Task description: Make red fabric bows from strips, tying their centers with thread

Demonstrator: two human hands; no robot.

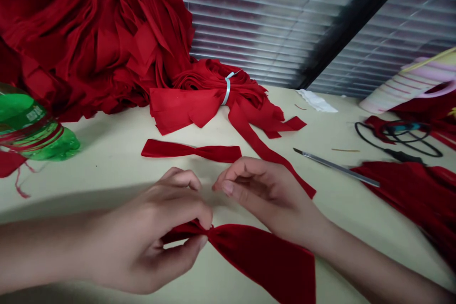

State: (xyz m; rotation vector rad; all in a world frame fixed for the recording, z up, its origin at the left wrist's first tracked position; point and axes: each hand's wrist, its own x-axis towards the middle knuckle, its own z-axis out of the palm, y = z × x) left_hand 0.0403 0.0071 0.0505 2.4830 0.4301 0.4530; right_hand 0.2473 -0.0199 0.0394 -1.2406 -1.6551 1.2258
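Observation:
My left hand (153, 232) pinches a red velvet ribbon (270, 261) at its gathered middle, between thumb and index finger. One wide end of this ribbon spreads toward the lower right, and the other is partly hidden behind my left fingers. Just above it, my right hand (267, 194) is closed, thumb against curled fingers; anything thin held there is too small to see. Beyond both hands lies another short red ribbon piece (192, 151), narrowed at its centre. A long red strip (267, 145) runs from a tied bundle and passes behind my right hand.
A bundle of red strips (210, 80) bound with a pale blue tie lies behind, beside a large red heap (96, 42). Left stands a green bottle (39, 128) wound with red thread. Right are a slim metal blade tool (335, 167), a black cable (406, 154) and a striped mug (399, 85).

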